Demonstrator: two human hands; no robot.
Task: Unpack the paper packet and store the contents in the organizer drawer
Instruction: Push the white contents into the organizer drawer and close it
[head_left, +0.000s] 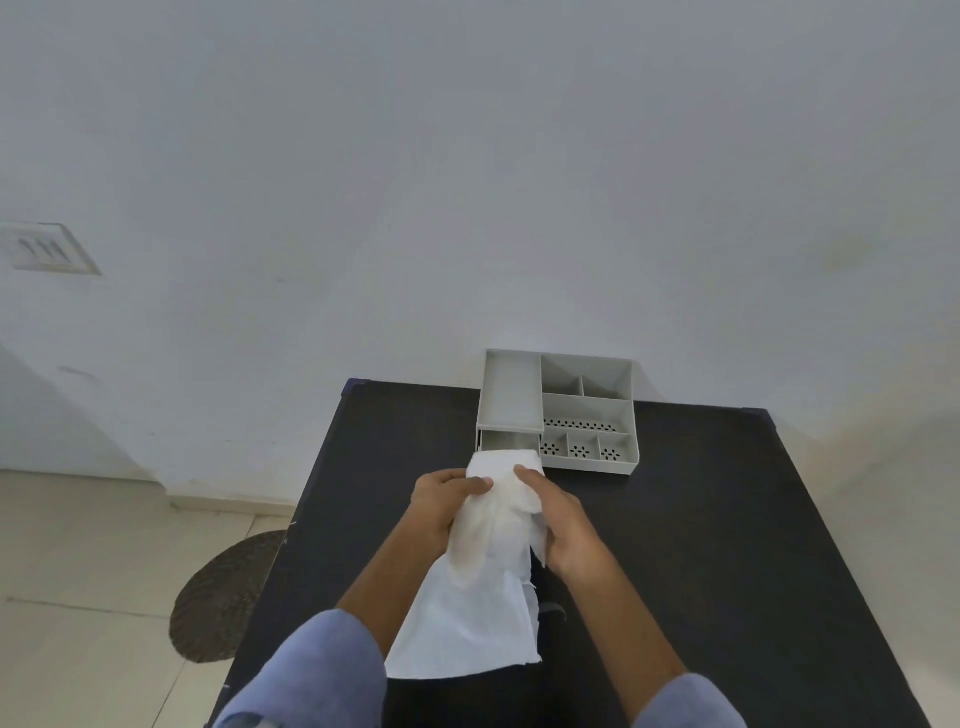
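Note:
A white paper packet (493, 519) is held up above the black table (675, 545), its loose sheet hanging down toward me. My left hand (441, 499) grips its left side with the thumb on top. My right hand (556, 514) grips its right side. What the paper wraps is hidden. Just beyond the packet stands the grey organizer (582, 410) against the wall, with several open compartments on top. Its drawer opening (506, 441) at the lower left shows right behind the packet's upper end.
A white wall rises behind the table, with a socket plate (47, 249) at the far left. A dark round mat (223, 597) lies on the tiled floor left of the table. Blue sleeves cover both forearms.

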